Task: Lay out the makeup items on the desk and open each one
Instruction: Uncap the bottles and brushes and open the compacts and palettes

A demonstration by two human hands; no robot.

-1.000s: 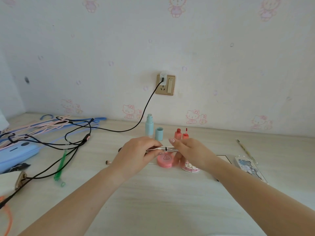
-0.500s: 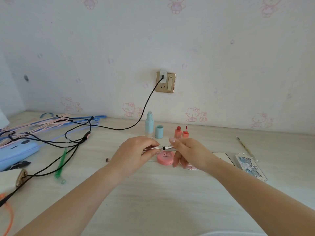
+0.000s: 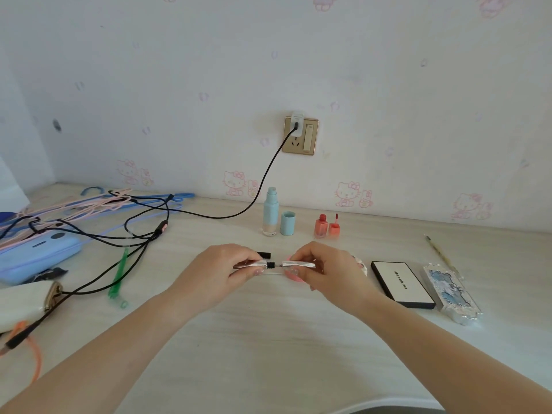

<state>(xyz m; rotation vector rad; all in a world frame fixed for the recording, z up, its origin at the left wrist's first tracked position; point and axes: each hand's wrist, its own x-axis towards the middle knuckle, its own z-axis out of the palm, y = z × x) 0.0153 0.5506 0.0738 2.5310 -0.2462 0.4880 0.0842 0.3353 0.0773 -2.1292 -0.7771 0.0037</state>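
Observation:
My left hand grips the silver tube of a slim makeup pen, and my right hand grips its silver cap. The two halves are pulled slightly apart, with a thin black neck showing between them, above the desk's middle. A pink compact lies mostly hidden under my right hand. Behind stand a pale blue foundation bottle with its blue cap beside it, and a coral lip gloss bottle next to its wand cap.
A black-and-white palette and a blue patterned case lie at the right, with a thin brush behind them. Black cables, hangers, a blue pouch and a green stick crowd the left. A white bag sits at the left edge.
My hands have pulled apart a little, so the cap has come away from the tube and a black neck shows between them. My right hand's move uncovered the palette.

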